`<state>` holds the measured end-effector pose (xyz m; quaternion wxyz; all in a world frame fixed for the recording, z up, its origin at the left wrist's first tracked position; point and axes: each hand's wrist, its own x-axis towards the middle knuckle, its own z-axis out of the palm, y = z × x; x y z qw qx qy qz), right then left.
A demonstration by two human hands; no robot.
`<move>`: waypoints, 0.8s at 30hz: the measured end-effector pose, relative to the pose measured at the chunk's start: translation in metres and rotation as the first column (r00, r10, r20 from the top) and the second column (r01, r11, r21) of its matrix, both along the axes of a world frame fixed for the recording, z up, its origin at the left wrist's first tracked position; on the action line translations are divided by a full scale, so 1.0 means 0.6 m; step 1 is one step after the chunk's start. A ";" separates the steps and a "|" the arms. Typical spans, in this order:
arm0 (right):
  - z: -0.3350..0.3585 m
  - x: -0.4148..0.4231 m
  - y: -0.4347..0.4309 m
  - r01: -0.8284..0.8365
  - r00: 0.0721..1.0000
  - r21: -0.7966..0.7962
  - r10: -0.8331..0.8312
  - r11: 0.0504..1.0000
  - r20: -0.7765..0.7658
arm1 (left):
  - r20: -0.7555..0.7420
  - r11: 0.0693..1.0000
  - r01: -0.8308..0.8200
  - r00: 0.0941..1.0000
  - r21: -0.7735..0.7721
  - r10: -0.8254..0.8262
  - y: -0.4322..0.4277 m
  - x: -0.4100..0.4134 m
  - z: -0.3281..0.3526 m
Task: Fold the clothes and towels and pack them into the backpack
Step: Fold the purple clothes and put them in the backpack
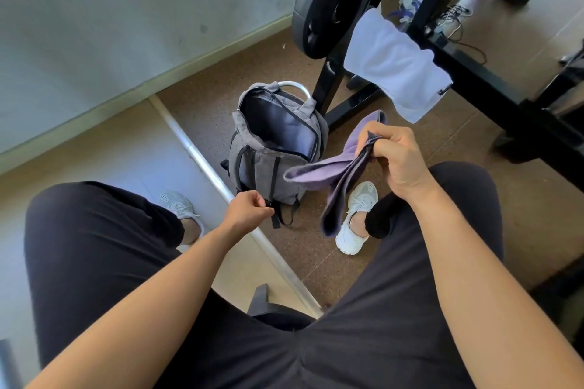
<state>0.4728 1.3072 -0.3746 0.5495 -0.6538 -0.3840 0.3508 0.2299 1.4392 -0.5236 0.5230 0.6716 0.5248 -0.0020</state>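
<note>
Our black-trousered thighs (104, 249) fill the foreground, and just beyond them the grey backpack (265, 167) stands on the floor with its main compartment unzipped. Just right of the backpack, our right hand (395, 161) grips a bunched purple towel (319, 174) that hangs beside the opening. Our left hand (246, 208) is curled at the backpack's lower left corner; we cannot tell whether it holds a strap. Beyond the backpack to the right, a white towel (395, 63) drapes over a black rack (467, 69).

Grey backpack (268, 164), purple towel (319, 172)

The person wears loose black trousers (94, 246) and pale grey-white lace-up trainers (349, 238), forearms (177, 275) bare.
</note>
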 end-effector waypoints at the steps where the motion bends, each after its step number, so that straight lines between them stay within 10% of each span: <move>1: 0.002 -0.003 0.000 -0.014 1.000 0.004 0.014 1.000 0.001 | 0.022 0.999 -0.009 1.000 0.037 0.008 -0.002 0.002 0.004; 12: -0.003 -0.039 0.011 -0.195 0.979 -0.092 0.199 0.977 0.038 | 0.470 0.973 0.105 0.862 0.205 -0.192 -0.035 0.051 0.092; 19: -0.015 -0.067 0.018 -0.523 0.814 -0.304 0.572 0.796 0.096 | 0.526 0.962 0.162 0.850 -0.220 -0.023 0.002 0.050 0.122; 24: -0.024 -0.084 0.019 -0.638 0.726 -0.340 0.687 0.691 0.031 | 0.493 0.916 0.332 0.850 -0.224 -0.187 0.019 0.037 0.100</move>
